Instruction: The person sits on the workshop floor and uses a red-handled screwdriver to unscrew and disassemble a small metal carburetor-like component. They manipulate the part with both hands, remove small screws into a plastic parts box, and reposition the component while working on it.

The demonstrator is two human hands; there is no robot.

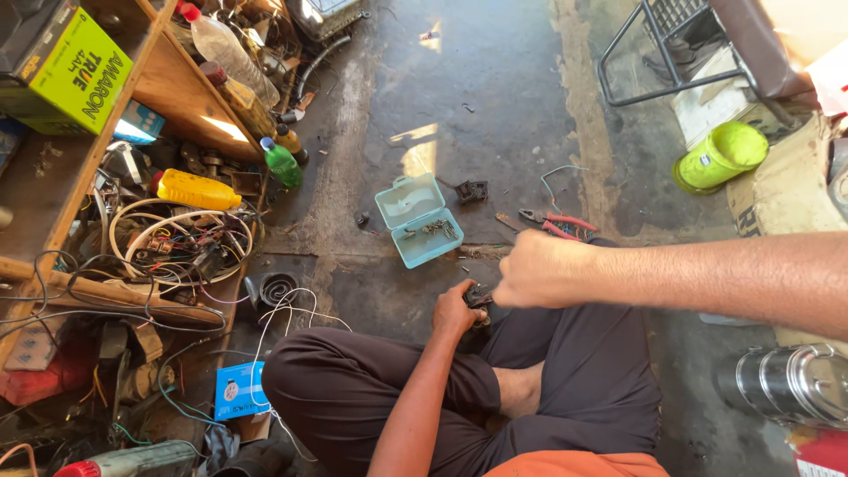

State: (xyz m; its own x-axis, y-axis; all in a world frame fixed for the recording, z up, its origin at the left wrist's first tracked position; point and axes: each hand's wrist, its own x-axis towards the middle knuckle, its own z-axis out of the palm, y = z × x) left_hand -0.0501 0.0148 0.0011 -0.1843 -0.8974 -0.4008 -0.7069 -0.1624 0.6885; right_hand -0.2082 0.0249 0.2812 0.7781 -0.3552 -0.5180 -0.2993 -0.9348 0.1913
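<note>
1. We're cross-legged on the floor [459,79], left hand [456,311] curled tight round a small dark part [478,299] just above our knee. Right hand [533,269] is a closed fist touching the same part from above; can't tell what it's pinching.
2. Right past the hands: open teal case [417,219] with tiny bits inside, red pliers [555,223], a small black piece [471,191].
3. Left is jammed: wooden shelf [53,190], wire coils [181,238], yellow jug [196,190], green bottle [283,165].
4. Packaging: lime-green box [75,75] top-left on the shelf, blue box [238,390] by our left knee, lime-green tub [720,156] at right.
5. Open room is straight ahead; steel tins [786,382] crowd our right.
</note>
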